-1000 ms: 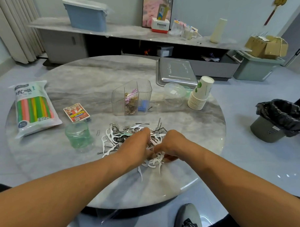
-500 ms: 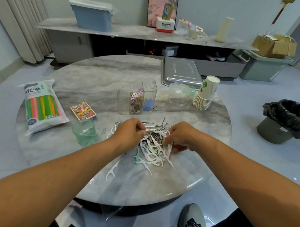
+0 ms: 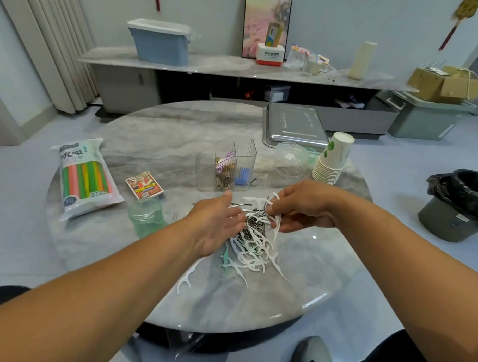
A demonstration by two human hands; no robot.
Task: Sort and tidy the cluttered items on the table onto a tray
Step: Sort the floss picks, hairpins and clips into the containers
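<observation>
A tangled pile of white floss picks and dark metal pins lies on the round marble table near its front. My left hand rests against the pile's left side with fingers stretched out. My right hand is at the pile's upper right and pinches a few floss picks between its fingertips. One loose floss pick lies apart at the front left. The metal tray sits at the table's far right edge, beyond both hands.
A clear divided organizer holding clips stands just behind the pile. A clear bowl and stacked paper cups are to its right. A green jar, card pack and straw bag lie left. A bin stands on the floor.
Both hands have opened up and lifted slightly from the pile. The left fingers have straightened, and the right hand now pinches a few picks at the pile's top right.
</observation>
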